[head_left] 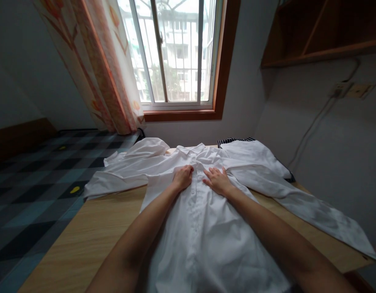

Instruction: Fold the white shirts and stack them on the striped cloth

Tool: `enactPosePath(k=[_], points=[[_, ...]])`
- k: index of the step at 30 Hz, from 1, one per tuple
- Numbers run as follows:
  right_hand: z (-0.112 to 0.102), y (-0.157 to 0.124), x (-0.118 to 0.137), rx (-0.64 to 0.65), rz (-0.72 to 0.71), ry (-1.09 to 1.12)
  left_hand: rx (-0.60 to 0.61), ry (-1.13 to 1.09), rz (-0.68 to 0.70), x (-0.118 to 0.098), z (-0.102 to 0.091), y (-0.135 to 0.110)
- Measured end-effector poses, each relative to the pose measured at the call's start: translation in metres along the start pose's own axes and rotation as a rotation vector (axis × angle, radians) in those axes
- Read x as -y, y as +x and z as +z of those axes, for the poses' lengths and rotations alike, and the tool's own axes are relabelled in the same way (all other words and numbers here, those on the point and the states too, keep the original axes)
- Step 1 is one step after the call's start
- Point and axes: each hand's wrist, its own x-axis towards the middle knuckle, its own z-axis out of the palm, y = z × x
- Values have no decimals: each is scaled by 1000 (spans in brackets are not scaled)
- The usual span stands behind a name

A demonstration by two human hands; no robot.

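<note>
Head view: a person's left hand [184, 177] is curled, fingers tucked against the button placket [193, 209]; whether they pinch cloth cannot be told. Just beside it, toward 3 o'clock, the right hand [217, 181] lies open, fingers spread, on the upper front of a white button-front shirt [218, 236], spread face up with its collar [190, 149] at 12 o'clock and body running to 6. Uneven pulling by the hands could skew the placket; pressing could set creases in the rumpled front. A drag could slide the long sleeve [322, 215] at 4 o'clock over the table's edge. Beneath is a pale wood-grain table [114, 211]. Beyond it: folded white cloth [258, 152] at 2, checked bedspread [26, 203] at 9, floral curtain [104, 61] at 11, barred window [175, 53] at 12, wooden wall shelf [322, 51] at 1.
</note>
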Motion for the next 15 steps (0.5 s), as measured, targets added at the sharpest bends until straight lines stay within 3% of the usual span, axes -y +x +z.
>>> enactPosePath(k=[4,9,15], points=[[-8,5,6,-59,41,-15,-1,-16,-47,-1,2,-5],[-18,16,43,-144,195,-3,33,-67,-185,-12,-6,-8],[-16,34,66,-33,313,8,22,-69,-315,-20,-8,-7]])
